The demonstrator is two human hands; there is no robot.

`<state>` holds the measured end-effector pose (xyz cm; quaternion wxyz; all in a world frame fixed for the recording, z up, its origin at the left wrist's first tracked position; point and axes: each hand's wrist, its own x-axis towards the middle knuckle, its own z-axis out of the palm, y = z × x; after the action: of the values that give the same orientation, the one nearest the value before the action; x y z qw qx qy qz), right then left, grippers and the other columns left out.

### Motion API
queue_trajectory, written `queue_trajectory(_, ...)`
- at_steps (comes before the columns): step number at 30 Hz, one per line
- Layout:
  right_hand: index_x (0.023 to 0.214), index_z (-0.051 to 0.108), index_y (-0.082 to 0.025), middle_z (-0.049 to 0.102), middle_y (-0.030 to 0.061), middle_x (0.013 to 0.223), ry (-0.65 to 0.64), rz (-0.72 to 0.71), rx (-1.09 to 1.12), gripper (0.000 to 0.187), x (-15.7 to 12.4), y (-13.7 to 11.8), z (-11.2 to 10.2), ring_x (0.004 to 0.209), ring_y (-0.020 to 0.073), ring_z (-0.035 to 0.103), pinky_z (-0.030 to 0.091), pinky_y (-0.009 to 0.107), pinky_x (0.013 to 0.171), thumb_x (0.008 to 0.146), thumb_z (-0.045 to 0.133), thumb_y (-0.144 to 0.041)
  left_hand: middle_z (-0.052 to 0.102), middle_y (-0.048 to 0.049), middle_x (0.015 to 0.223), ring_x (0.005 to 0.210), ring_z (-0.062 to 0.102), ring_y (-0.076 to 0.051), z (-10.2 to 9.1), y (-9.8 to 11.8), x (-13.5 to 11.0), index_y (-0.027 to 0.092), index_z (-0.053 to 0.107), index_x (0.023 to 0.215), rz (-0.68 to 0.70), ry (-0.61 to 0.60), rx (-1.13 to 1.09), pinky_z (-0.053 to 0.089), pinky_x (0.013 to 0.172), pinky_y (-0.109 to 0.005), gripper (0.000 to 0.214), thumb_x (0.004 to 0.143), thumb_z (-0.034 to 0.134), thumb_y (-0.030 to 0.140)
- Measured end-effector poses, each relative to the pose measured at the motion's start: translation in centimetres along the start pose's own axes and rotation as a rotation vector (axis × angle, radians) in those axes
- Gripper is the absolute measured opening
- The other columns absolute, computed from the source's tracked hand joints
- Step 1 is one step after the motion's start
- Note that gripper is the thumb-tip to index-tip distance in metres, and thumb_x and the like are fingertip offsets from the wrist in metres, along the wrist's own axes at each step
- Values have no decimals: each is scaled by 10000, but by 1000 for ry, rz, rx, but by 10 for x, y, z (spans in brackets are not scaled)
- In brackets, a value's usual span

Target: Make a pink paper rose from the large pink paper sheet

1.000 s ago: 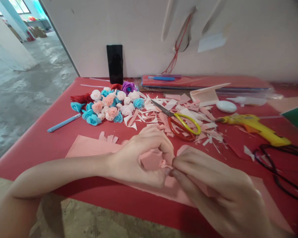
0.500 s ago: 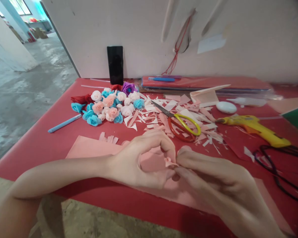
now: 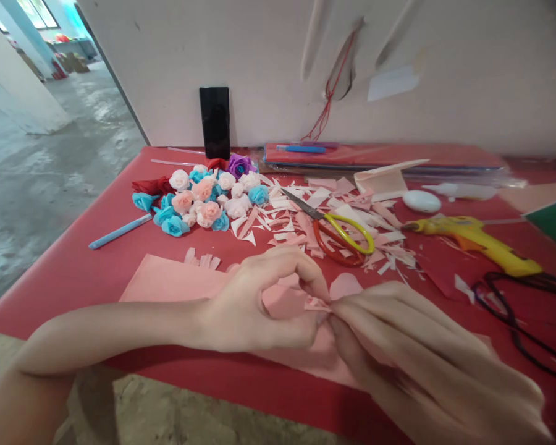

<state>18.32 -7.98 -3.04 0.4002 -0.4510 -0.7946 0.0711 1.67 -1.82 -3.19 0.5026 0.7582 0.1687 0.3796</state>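
Observation:
My left hand (image 3: pixel 254 306) curls around a small pink paper piece (image 3: pixel 285 301), thumb and fingers pinching it at the front of the red table (image 3: pixel 74 266). My right hand (image 3: pixel 426 364) meets it from the right, fingertips pinched on the same pink paper where its folded edge sticks out. Both hands hover over a large pink paper sheet (image 3: pixel 167 284) lying flat. A pile of finished paper roses (image 3: pixel 204 198) in white, pink, blue and purple lies further back on the left.
Scissors with yellow and red handles (image 3: pixel 338 232) lie among pink paper scraps (image 3: pixel 301 210). A yellow glue gun (image 3: pixel 477 238) and its black cord (image 3: pixel 523 309) are at the right. A blue pen (image 3: pixel 119 230) lies at the left, a black phone (image 3: pixel 214 122) leans on the wall.
My right hand has stretched its fingers flatter and slid slightly up toward the left hand. The pink piece has turned a little between the fingertips.

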Motion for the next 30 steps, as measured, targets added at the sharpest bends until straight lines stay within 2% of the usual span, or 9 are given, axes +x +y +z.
queue_trajectory(6,856,657,-301,692,13,714,-35,1,-29,187,-5,1,-7,667,207,661,557,330,635,769,557,-169,533,-26,727,687,491,-114,0,2,0,141,501,717,-22,27,12,426,665,-244,89,694,569,88)
queue_trajectory(8,855,660,-296,691,11,698,-66,-55,-60,192,-4,2,-9,660,203,661,561,319,642,770,557,-158,532,-21,729,688,490,-112,1,3,0,145,495,707,-41,18,12,426,669,-244,91,692,572,99)
queue_trajectory(12,836,657,-276,692,14,699,-88,-189,-192,197,-3,6,-10,694,197,662,564,304,665,787,529,-136,528,-3,715,676,490,-104,-1,9,3,143,494,684,-200,-14,45,419,654,-231,113,649,582,82)
queue_trajectory(16,891,636,-226,683,22,727,-123,-355,-378,229,-4,10,-10,759,185,650,553,311,724,840,448,-105,541,12,688,669,498,-90,-6,20,8,136,503,661,-288,-100,177,423,662,-210,94,650,554,57)
queue_trajectory(18,930,615,-172,685,42,764,-127,-446,-468,288,-4,11,-11,775,180,639,540,320,754,866,359,-56,559,10,690,676,510,-87,-8,24,9,129,510,657,-276,-132,241,429,674,-202,91,652,550,48)
queue_trajectory(21,980,579,-120,696,71,824,-117,-507,-541,384,-4,11,-10,814,184,624,527,323,779,862,240,16,591,1,683,680,530,-86,-10,26,10,116,531,651,-235,-139,278,436,686,-196,88,647,557,32)
queue_trajectory(25,1033,573,-92,698,110,893,-148,-528,-510,362,-9,12,-8,915,216,607,518,331,810,871,254,-34,625,-7,685,690,545,-93,-12,24,10,114,566,668,-215,-151,318,438,714,-209,66,652,566,49)
queue_trajectory(27,1056,581,-95,691,120,942,-190,-515,-459,352,-12,13,-7,940,233,607,516,347,822,878,278,-76,626,1,676,685,545,-94,-12,22,10,122,570,666,-215,-148,324,439,714,-214,65,653,568,59)
queue_trajectory(30,1070,586,-166,690,77,960,-233,-507,-413,362,-15,15,-5,954,215,611,525,328,808,881,290,-78,618,16,656,661,533,-86,-13,20,10,136,562,647,-203,-148,320,437,700,-210,78,652,563,57)
